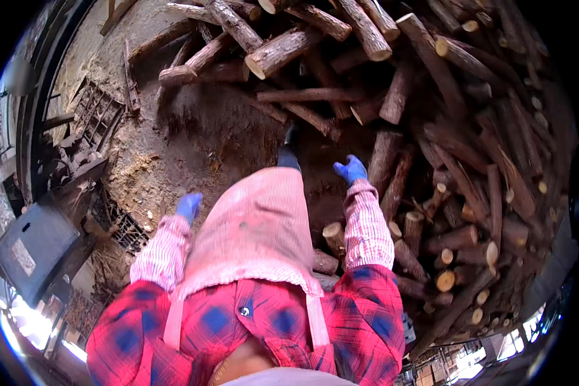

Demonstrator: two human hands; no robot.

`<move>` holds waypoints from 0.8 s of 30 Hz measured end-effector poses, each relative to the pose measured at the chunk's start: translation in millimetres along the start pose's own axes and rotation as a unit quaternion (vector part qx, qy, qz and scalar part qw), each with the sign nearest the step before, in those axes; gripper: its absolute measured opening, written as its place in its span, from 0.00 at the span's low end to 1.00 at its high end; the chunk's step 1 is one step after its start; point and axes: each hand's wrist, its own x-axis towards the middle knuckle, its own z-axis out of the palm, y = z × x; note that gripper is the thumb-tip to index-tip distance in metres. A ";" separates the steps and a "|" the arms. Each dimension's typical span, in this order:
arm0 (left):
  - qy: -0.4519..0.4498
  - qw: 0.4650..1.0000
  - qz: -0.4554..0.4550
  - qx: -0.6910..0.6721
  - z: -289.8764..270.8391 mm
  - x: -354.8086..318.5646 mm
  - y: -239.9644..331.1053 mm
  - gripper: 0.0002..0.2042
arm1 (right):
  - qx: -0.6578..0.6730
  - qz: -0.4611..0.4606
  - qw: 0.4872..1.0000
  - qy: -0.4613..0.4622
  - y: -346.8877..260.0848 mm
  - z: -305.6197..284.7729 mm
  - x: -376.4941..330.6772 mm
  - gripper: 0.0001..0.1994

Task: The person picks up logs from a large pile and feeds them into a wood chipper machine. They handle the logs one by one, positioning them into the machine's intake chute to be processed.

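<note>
A blue-gloved left hand (190, 204) and a blue-gloved right hand (350, 169) are held well apart, nothing seen in either; the right's fingers are parted, the left's cannot be made out. Rough-barked brown cylindrical logs (385, 157) are heaped ahead and rightward, best gripped mid-length, loose ones first.

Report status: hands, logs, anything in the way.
Right gloved hand open, nothing seen in it. Left gloved hand, grip unclear. Bark-covered logs heaped ahead and right. Crossed, overlapping pieces may snag.

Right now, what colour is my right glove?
Your right glove is blue; the head view shows it best.
</note>
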 end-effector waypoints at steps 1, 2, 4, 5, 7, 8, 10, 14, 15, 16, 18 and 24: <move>0.029 0.999 -0.024 0.001 9.0 -14.9 6.0 0.10 | -0.049 -0.007 0.999 -0.003 -18.1 -11.5 43.3 0.40; 0.064 0.997 -0.052 0.003 18.4 -39.7 15.1 0.10 | -0.083 -0.024 0.996 0.005 -33.9 -20.5 84.1 0.39; 0.096 0.993 -0.030 -0.061 31.5 -52.0 0.0 0.08 | -0.175 -0.014 0.984 -0.018 -95.5 -58.9 143.5 0.37; 0.112 0.990 -0.014 -0.088 36.3 -54.8 -6.0 0.07 | -0.221 0.002 0.975 -0.025 -110.3 -65.7 173.6 0.40; 0.147 0.985 -0.027 -0.090 55.9 -59.4 -21.3 0.14 | -0.294 -0.024 0.955 0.016 -117.9 -58.8 227.9 0.43; 0.164 0.981 -0.034 -0.093 69.5 -58.6 -28.6 0.19 | -0.277 -0.014 0.961 -0.013 -122.2 -55.1 257.6 0.48; 0.165 0.981 -0.064 -0.085 80.3 -52.4 -42.4 0.27 | -0.337 -0.063 0.939 -0.032 -113.5 -35.4 315.9 0.50; 0.144 0.977 -0.115 -0.107 96.9 -43.8 -41.7 0.33 | -0.402 -0.088 0.909 -0.067 -70.5 -25.7 390.6 0.41; 0.151 0.974 -0.107 -0.131 93.6 -40.0 -43.5 0.34 | -0.410 -0.100 0.904 -0.064 -59.9 -25.9 395.1 0.38; 0.155 0.971 -0.096 -0.155 90.2 -35.8 -42.9 0.34 | -0.417 -0.111 0.900 -0.060 -48.9 -27.0 396.5 0.36; 0.128 0.977 -0.090 -0.144 89.3 -41.2 -5.2 0.35 | -0.437 -0.147 0.885 -0.070 -18.6 -24.0 381.7 0.33; -0.016 0.996 0.030 -0.087 69.4 0.2 14.8 0.34 | -0.051 -0.058 0.956 -0.282 -65.0 46.8 131.0 0.30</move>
